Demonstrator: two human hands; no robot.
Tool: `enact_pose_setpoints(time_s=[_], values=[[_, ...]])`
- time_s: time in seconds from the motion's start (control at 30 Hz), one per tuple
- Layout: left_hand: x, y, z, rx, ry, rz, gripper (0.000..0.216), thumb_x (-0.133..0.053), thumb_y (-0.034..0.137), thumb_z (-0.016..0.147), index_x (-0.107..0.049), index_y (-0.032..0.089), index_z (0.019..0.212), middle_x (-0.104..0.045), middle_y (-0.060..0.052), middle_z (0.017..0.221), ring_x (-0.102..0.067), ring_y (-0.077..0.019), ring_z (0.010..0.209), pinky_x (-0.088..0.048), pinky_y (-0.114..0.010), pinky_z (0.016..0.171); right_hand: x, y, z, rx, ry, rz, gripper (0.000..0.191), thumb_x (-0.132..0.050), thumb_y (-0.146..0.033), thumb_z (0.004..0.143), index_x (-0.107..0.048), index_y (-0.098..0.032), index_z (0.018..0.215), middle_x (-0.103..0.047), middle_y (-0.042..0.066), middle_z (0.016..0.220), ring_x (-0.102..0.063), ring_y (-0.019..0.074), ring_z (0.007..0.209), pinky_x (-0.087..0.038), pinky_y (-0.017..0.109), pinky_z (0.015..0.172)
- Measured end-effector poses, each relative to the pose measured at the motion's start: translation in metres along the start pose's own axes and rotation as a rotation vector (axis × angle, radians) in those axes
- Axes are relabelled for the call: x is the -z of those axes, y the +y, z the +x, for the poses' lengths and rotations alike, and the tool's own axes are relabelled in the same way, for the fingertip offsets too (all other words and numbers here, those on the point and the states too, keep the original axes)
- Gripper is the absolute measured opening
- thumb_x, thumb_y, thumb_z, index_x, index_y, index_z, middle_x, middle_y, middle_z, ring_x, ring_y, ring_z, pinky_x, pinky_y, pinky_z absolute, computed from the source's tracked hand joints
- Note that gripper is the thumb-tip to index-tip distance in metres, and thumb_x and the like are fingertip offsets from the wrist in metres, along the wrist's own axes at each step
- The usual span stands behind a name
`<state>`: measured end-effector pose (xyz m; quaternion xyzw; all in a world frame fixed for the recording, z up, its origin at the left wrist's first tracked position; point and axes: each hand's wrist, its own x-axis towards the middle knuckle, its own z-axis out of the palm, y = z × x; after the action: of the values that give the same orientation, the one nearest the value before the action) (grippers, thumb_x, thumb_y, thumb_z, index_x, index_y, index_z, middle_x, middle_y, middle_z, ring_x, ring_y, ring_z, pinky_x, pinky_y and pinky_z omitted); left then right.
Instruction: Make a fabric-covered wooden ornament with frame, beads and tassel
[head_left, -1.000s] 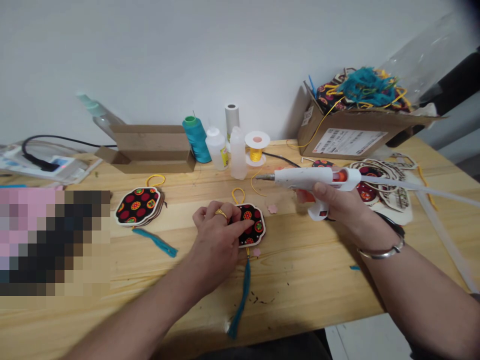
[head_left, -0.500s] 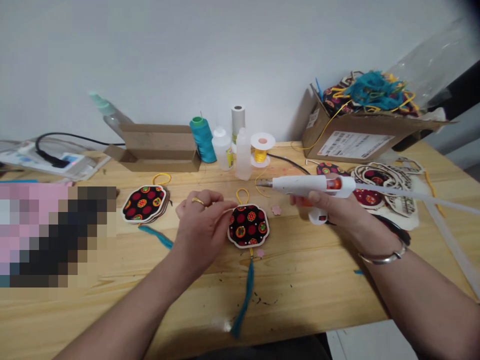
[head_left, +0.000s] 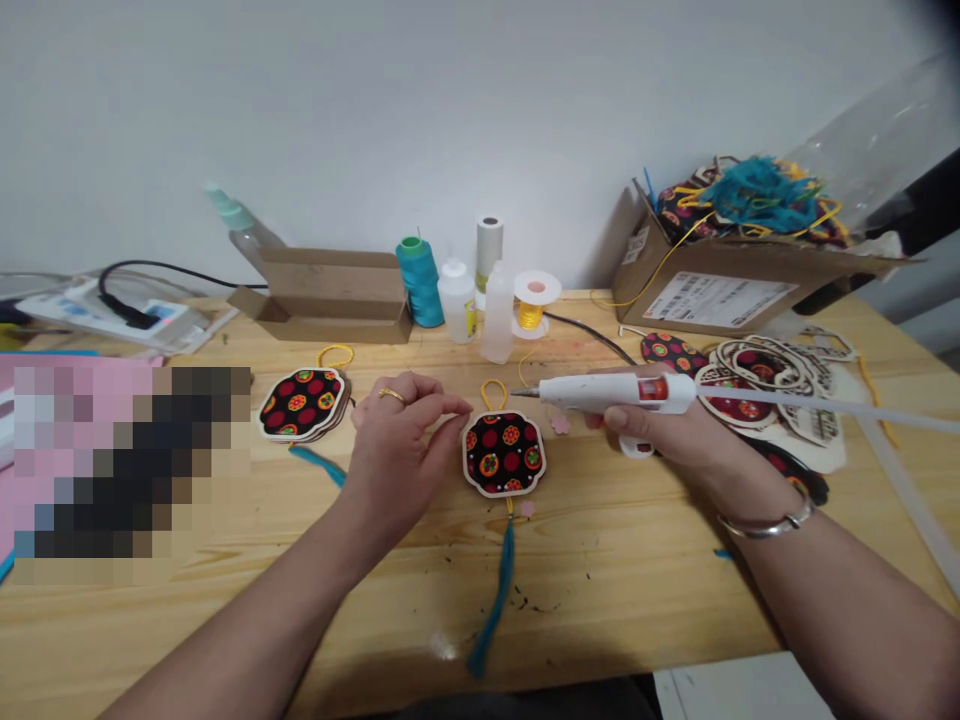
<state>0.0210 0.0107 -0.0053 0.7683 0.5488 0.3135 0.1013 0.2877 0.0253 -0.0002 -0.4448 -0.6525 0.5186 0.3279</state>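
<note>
A black fabric pendant [head_left: 505,453] with a flower print and pale scalloped rim lies flat in front of me. It has a yellow cord loop above and a teal tassel [head_left: 495,600] below. My left hand [head_left: 401,425] is at its upper left edge, thumb and forefinger slightly apart; whether they touch the rim I cannot tell. A white hot glue gun [head_left: 600,393] is gripped in my right hand [head_left: 667,430]. Its metal nozzle points left, just above the pendant's top edge. Two small pink flower pieces [head_left: 560,424] lie beside the pendant, one partly below the gun.
Left lies a stack of similar pendants [head_left: 302,405]. Behind stand an open cardboard tray [head_left: 330,318], teal thread [head_left: 418,285], bottles [head_left: 497,315] and a yellow cord spool [head_left: 536,290]. Right are a filled carton [head_left: 712,285] and loose pale frames [head_left: 810,385]. A glue stick trails from the gun.
The glue gun has come down and left, its nozzle nearer the pendant's top. My left fingertips have drawn back slightly from the rim. The view has shifted a little.
</note>
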Motion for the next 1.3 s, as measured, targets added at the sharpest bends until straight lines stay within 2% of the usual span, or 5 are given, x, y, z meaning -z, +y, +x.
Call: enact_pose_setpoints(time_s=[0.23,0.57,1.03,1.2,1.3], values=[[-0.004,0.0,0.0,0.028,-0.085,-0.047,0.009,-0.061,0.027,0.08,-0.063,0.02,0.085,-0.056,-0.005,0.1,-0.051,-0.0238,0.099,-0.04,-0.044,0.088,-0.003,-0.005,0.0,-0.008,0.034,0.018,0.036,-0.066,-0.053,0.072,-0.072,-0.019,0.081,-0.065,0.002,0.063,-0.042,0.0078,0.042,-0.031,0.02,0.036],[-0.015,0.008,-0.005,0.106,-0.233,-0.006,0.019,-0.066,0.03,0.075,-0.054,0.019,0.083,-0.052,-0.011,0.116,-0.041,-0.0285,0.113,-0.036,-0.049,0.093,-0.014,-0.013,-0.006,-0.023,0.139,-0.03,0.038,-0.064,-0.054,0.073,-0.071,-0.017,0.076,-0.054,-0.001,0.053,-0.035,0.0071,0.043,-0.026,0.021,0.038],[-0.019,0.008,-0.005,0.127,-0.229,-0.023,0.018,-0.064,0.028,0.077,-0.051,0.02,0.085,-0.053,-0.01,0.117,-0.041,-0.0279,0.112,-0.037,-0.049,0.09,-0.004,-0.006,0.001,-0.025,0.036,-0.05,0.042,-0.065,-0.057,0.072,-0.071,-0.016,0.076,-0.054,0.0,0.052,-0.037,0.0077,0.042,-0.026,0.021,0.037],[-0.019,0.009,-0.004,0.143,-0.248,-0.021,0.018,-0.064,0.028,0.077,-0.051,0.02,0.085,-0.053,-0.01,0.117,-0.042,-0.0279,0.111,-0.037,-0.049,0.089,-0.008,-0.011,-0.001,-0.008,0.064,-0.037,0.036,-0.066,-0.053,0.073,-0.07,-0.016,0.074,-0.057,0.001,0.056,-0.041,0.0085,0.046,-0.029,0.021,0.039],[-0.019,0.01,-0.004,0.143,-0.249,-0.02,0.017,-0.064,0.028,0.077,-0.051,0.02,0.085,-0.053,-0.01,0.116,-0.042,-0.028,0.111,-0.038,-0.048,0.089,-0.012,-0.015,-0.004,-0.018,0.112,-0.039,0.035,-0.065,-0.051,0.074,-0.07,-0.017,0.073,-0.053,-0.001,0.052,-0.039,0.0085,0.045,-0.028,0.022,0.039]])
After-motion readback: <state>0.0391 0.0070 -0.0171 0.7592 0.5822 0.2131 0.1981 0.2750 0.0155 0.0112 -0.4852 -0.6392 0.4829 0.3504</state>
